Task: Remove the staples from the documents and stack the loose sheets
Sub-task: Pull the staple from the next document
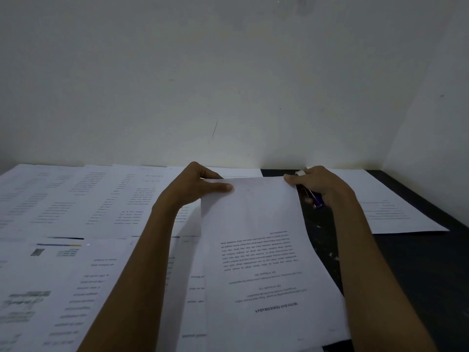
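Note:
A printed white sheet (264, 252) lies in front of me with its text upside down and its far edge raised off the table. My left hand (198, 184) pinches the far left corner, thumb on top. My right hand (319, 184) pinches the far right corner with its fingertips. That same hand also grips a blue and white staple remover (313, 196) in its palm. More printed sheets lie under the held one.
Many loose printed sheets (76, 207) cover the left half of the dark table (406, 262). A single sheet (388, 209) lies at the right by the wall. Small paper scraps dot the bare dark strip right of the held sheet. A white wall stands close behind.

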